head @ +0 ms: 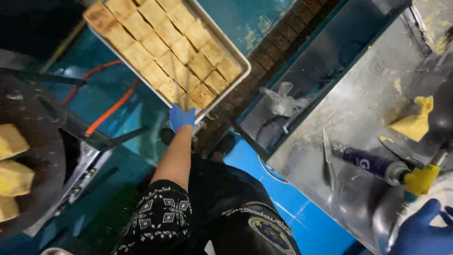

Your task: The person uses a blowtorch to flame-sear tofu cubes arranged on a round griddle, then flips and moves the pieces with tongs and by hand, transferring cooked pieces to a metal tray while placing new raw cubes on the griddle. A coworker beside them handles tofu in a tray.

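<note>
My left hand [181, 116], in a blue glove, is clamped on the near edge of a shallow rectangular metal tray [239, 57], fingers curled over the rim, with my bare forearm stretched out toward it. The tray hangs tilted over the teal floor [118, 113] and is packed edge to edge with golden-brown square tofu pieces [163, 45] laid in neat rows.

My right hand [420, 231], also in a blue glove, is well apart from the tray, down at the corner of the stainless steel counter [358, 108] on the far side of my body. Only part of it shows at the edge of view, so I cannot tell whether it is closed on anything. Just beside it lies a dark purple gas canister with a yellow torch head [377, 166], resting on the steel. Farther along the counter from the tray sits a torn yellow chunk of tofu [415, 122], and a crumpled clear plastic bag [283, 101] lies in the dark trough between the tray and the counter.

On the other side of the tray, a round dark metal plate [33, 141] carries pale yellow tofu blocks [12, 177]. An orange hose [111, 107] curves across the floor under the tray's lower side.
</note>
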